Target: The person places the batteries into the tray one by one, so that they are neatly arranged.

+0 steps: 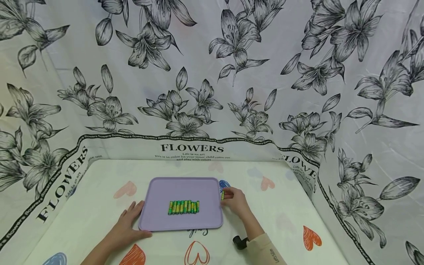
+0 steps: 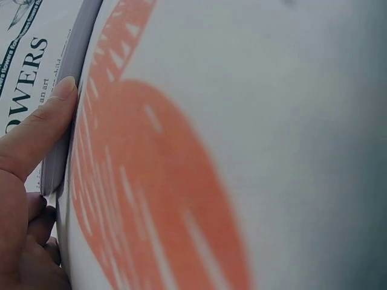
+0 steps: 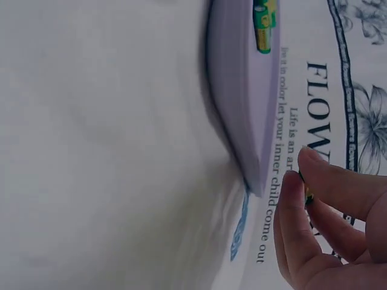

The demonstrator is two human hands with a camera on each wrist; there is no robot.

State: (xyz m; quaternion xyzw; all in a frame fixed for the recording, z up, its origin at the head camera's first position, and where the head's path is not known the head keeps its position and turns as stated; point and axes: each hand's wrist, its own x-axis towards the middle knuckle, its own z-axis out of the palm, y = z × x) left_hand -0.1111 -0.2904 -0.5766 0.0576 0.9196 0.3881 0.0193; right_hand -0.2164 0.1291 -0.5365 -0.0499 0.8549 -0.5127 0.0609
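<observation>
A lilac tray (image 1: 185, 222) lies on the table, with several green-and-yellow batteries (image 1: 183, 207) side by side in a row on it. My left hand (image 1: 127, 224) is spread at the tray's front left corner. Its thumb touches the front edge and its other fingers are along the left side; the left wrist view shows the thumb against the tray's outer wall (image 2: 58, 160). Just off the tray's right edge, my right hand (image 1: 236, 201) pinches one battery (image 1: 222, 195) between thumb and fingers. In the right wrist view the fingertips mostly hide this battery (image 3: 308, 194).
The tablecloth (image 1: 265, 217) is white with printed hearts. Near my right sleeve lies a small black object (image 1: 240, 242). A flower-printed curtain (image 1: 198, 110) hangs behind the table and along its sides.
</observation>
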